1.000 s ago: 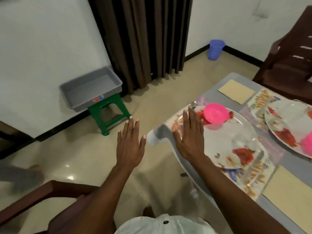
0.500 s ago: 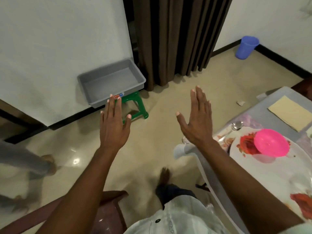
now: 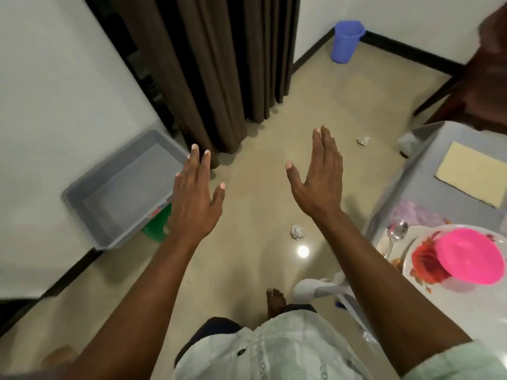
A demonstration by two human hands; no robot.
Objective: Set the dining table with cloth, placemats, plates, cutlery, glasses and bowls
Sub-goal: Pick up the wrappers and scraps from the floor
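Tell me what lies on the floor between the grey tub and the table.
In the head view, between the grey tub and the table, the floor holds one crumpled paper ball; both open hands hover above that stretch.

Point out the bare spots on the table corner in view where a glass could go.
Grey cloth lies bare between the table's far edge and the cream placemat, and along the near edge left of it. It is crowded lower down: spoon, floral plate and pink bowl sit close together.

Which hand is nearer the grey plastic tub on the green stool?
Left. The left hand hovers open beside the grey plastic tub's right rim; the right hand is open farther right, over bare floor.
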